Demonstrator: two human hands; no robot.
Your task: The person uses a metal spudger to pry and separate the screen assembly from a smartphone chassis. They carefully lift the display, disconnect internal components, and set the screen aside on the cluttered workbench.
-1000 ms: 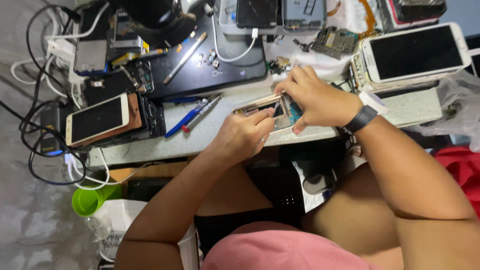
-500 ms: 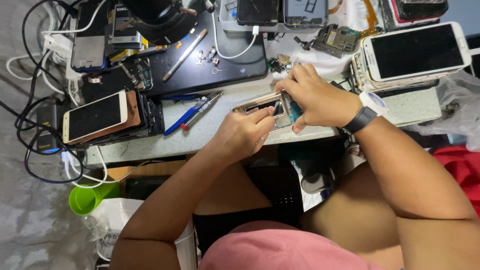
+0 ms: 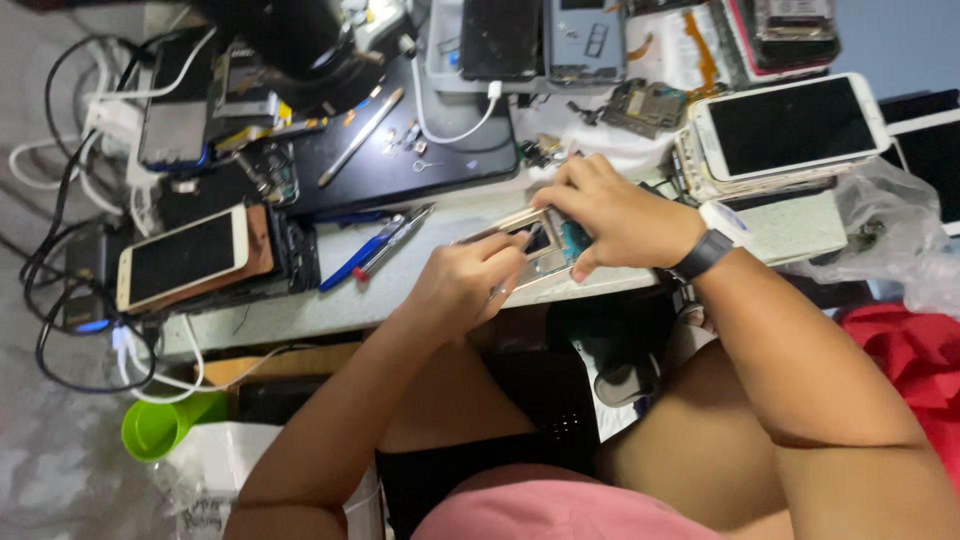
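We saw the right hand [image 3: 620, 215] closed around the far end of an opened gold phone [image 3: 535, 245] lying at the near edge of the table [image 3: 330, 300], while the left hand [image 3: 465, 285] pinched a thin tool [image 3: 500, 290] against its frame; a blue pen [image 3: 360, 262] lay just left

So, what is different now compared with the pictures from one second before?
Very little. The left hand still works a thin tool at the opened gold phone, and the right hand still holds that phone at the bench edge. Neither hand took or released anything. Only the camera view shifted slightly. The gold phone on the stack, the blue pen and the white phone lie as before.
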